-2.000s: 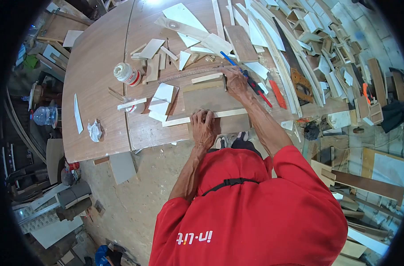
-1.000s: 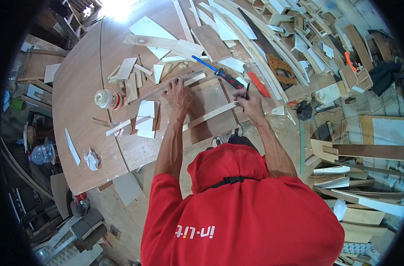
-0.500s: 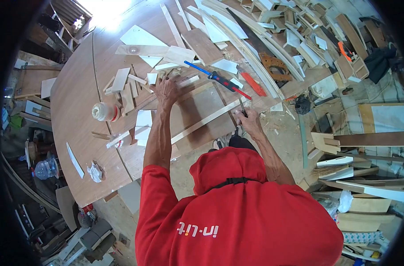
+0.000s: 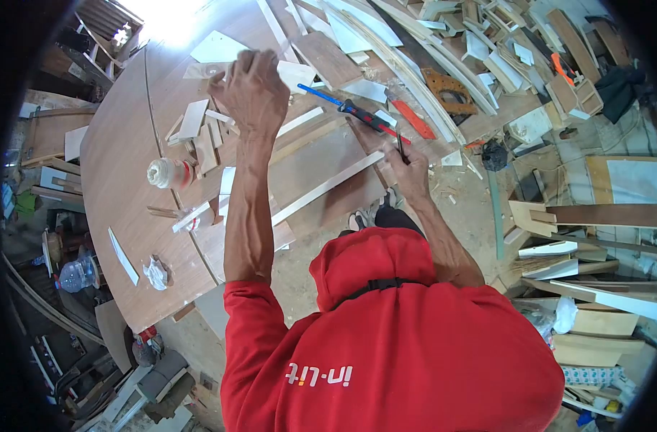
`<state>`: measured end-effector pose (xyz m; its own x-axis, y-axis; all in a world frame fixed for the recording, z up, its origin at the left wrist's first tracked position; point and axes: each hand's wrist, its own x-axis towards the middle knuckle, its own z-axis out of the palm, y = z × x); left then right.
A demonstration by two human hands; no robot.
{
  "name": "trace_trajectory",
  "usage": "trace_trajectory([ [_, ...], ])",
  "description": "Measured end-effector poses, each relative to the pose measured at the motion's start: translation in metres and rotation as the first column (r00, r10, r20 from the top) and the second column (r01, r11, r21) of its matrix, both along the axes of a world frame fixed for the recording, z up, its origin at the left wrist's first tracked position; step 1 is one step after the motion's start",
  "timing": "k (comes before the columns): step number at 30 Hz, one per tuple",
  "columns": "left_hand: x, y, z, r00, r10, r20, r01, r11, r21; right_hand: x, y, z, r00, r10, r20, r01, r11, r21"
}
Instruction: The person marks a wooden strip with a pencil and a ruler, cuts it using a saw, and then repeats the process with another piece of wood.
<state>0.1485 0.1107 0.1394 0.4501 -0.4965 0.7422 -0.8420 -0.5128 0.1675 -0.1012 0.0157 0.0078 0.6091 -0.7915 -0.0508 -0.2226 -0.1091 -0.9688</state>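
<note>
While the left hand (image 4: 251, 90) was raised with fingers curled, contents indiscernible, a pencil (image 4: 400, 147) was pinched by the right hand (image 4: 408, 173) at the pale strip's (image 4: 321, 189) right end; marking judged best done with strip pressed flat.

My right hand (image 4: 409, 171) grips a thin dark pencil (image 4: 400, 147), tip up, at the end of a long pale wooden strip (image 4: 327, 186) lying diagonally across a brown board (image 4: 321, 162) on the desk (image 4: 119, 151).
</note>
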Motion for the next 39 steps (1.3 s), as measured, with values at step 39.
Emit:
trace_trajectory([
  [39,-0.158,0.072,-0.189,0.837,-0.125,-0.532,0.175,0.983,0.046,-0.071,0.069,-0.052,0.908,0.257,-0.331,-0.246,0.966,0.074],
])
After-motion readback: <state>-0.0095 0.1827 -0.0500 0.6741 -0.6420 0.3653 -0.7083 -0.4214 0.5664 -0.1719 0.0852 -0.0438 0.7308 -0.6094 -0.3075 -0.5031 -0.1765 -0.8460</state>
